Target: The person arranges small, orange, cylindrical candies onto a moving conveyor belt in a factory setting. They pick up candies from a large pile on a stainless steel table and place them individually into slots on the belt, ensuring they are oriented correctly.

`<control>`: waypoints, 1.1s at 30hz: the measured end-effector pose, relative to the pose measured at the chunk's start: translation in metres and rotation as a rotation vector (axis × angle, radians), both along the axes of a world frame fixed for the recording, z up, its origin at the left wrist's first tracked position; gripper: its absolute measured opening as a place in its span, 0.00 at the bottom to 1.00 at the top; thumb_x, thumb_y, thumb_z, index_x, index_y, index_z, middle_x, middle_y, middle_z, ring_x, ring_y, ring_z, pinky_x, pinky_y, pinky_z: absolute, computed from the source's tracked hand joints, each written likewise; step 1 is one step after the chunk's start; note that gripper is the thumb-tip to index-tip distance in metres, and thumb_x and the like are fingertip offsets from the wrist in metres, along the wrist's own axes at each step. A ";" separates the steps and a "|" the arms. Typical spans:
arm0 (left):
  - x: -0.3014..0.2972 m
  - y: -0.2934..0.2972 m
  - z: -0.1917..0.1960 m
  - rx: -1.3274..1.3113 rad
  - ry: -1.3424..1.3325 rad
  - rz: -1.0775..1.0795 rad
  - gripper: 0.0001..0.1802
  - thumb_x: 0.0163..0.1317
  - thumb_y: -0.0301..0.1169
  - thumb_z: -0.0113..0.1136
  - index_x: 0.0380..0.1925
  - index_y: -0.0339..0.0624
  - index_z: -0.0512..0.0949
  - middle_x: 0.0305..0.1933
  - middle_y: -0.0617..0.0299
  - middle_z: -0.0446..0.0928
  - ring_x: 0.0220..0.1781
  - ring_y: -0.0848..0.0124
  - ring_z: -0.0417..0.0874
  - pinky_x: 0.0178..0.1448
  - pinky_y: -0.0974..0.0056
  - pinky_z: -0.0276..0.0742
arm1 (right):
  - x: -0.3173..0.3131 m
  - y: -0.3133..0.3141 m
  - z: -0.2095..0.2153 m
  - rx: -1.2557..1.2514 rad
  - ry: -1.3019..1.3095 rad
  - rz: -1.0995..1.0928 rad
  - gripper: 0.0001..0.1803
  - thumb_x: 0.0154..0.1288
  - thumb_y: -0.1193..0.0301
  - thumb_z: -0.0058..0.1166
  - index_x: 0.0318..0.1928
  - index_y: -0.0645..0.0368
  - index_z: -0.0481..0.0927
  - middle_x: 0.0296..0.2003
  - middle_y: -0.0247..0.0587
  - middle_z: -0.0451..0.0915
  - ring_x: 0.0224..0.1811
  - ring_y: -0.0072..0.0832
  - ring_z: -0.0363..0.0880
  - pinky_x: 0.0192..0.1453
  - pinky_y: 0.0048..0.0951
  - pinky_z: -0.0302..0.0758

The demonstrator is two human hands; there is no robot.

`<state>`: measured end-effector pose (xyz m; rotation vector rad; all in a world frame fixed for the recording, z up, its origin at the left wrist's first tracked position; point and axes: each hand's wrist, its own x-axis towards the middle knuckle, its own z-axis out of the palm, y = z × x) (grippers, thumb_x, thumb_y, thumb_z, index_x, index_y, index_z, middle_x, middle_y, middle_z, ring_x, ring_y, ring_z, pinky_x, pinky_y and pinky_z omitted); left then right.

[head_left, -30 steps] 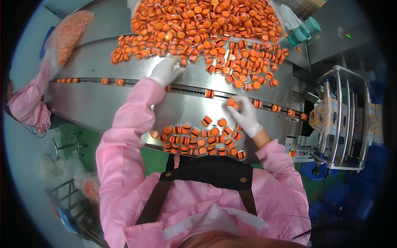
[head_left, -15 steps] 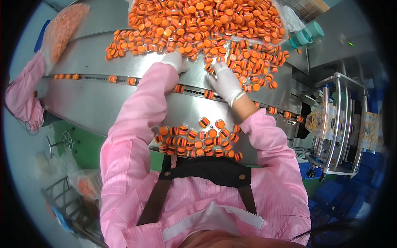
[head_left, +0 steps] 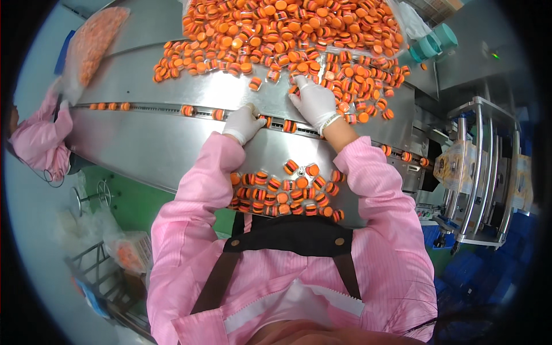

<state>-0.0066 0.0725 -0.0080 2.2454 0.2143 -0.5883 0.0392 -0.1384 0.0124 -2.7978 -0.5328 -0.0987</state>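
My left hand, in a white glove, is at the narrow conveyor channel. Its curled fingers are closed at a small burger-shaped candy, orange with dark and red layers, sitting in the channel. Farther up and to the right, my gloved right hand reaches to the edge of the heap. Thumb and forefinger close around another burger-shaped candy, partly covered by the fingers. A large heap of the same candies spreads over the far side of the steel table. Several more candies stand spaced along the channel.
Nearer my body lies a smaller group of candies. Teal cups stand at the far right. A metal roller frame with printed film is on the right. At left, another person in pink works by a large clear bag.
My left hand has moved from the heap's edge down to the channel. My right hand stays by the heap, fingers drawn in around a candy. The other person leans farther into view.
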 end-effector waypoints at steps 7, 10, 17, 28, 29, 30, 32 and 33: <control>0.049 0.000 0.006 0.380 -0.631 0.047 0.25 0.54 0.40 0.64 0.48 0.41 0.72 0.45 0.48 0.78 0.46 0.51 0.80 0.50 0.53 0.75 | -0.061 -0.014 0.002 0.282 0.464 0.180 0.20 0.60 0.54 0.57 0.42 0.56 0.72 0.31 0.46 0.80 0.33 0.45 0.81 0.38 0.41 0.76; 0.057 -0.007 0.006 0.357 -0.396 0.013 0.25 0.53 0.38 0.64 0.49 0.42 0.71 0.45 0.47 0.78 0.47 0.51 0.80 0.50 0.53 0.75 | -0.084 -0.016 -0.028 0.333 0.477 0.244 0.21 0.58 0.55 0.60 0.42 0.57 0.72 0.27 0.44 0.78 0.30 0.40 0.80 0.34 0.37 0.74; 0.048 0.005 0.007 0.340 -0.490 -0.186 0.21 0.52 0.33 0.62 0.47 0.43 0.73 0.40 0.45 0.78 0.46 0.51 0.80 0.49 0.54 0.75 | -0.094 -0.027 -0.036 0.520 0.594 0.184 0.21 0.55 0.59 0.64 0.41 0.58 0.72 0.19 0.32 0.71 0.20 0.19 0.70 0.26 0.24 0.68; 0.008 0.087 0.014 0.016 -0.286 -0.445 0.12 0.50 0.26 0.65 0.35 0.39 0.74 0.23 0.62 0.70 0.25 0.73 0.72 0.31 0.68 0.71 | -0.094 -0.032 -0.041 0.560 0.595 0.203 0.18 0.55 0.61 0.64 0.38 0.57 0.72 0.19 0.34 0.73 0.21 0.25 0.75 0.27 0.26 0.70; 0.010 0.090 0.004 0.036 -0.382 -0.489 0.12 0.49 0.25 0.65 0.34 0.38 0.75 0.24 0.63 0.68 0.25 0.74 0.71 0.31 0.68 0.69 | -0.094 -0.032 -0.043 0.570 0.598 0.212 0.18 0.55 0.61 0.64 0.38 0.57 0.72 0.20 0.35 0.73 0.21 0.25 0.75 0.28 0.26 0.71; 0.012 0.089 0.004 0.060 -0.414 -0.521 0.12 0.49 0.26 0.65 0.34 0.38 0.75 0.25 0.62 0.69 0.25 0.72 0.71 0.31 0.68 0.70 | -0.095 -0.033 -0.043 0.572 0.603 0.218 0.18 0.55 0.61 0.63 0.38 0.57 0.72 0.21 0.35 0.73 0.21 0.25 0.75 0.28 0.26 0.71; 0.014 0.085 0.004 0.107 -0.478 -0.584 0.11 0.49 0.27 0.65 0.32 0.37 0.75 0.26 0.60 0.69 0.26 0.69 0.72 0.32 0.67 0.70 | -0.097 -0.035 -0.038 0.565 0.593 0.260 0.18 0.56 0.60 0.63 0.38 0.58 0.73 0.25 0.36 0.75 0.23 0.25 0.75 0.29 0.26 0.72; 0.015 0.081 0.004 0.159 -0.511 -0.587 0.11 0.49 0.28 0.65 0.31 0.38 0.74 0.27 0.58 0.70 0.27 0.67 0.73 0.32 0.65 0.71 | -0.099 -0.035 -0.036 0.560 0.610 0.261 0.18 0.56 0.60 0.63 0.38 0.58 0.73 0.25 0.36 0.75 0.23 0.25 0.75 0.30 0.27 0.73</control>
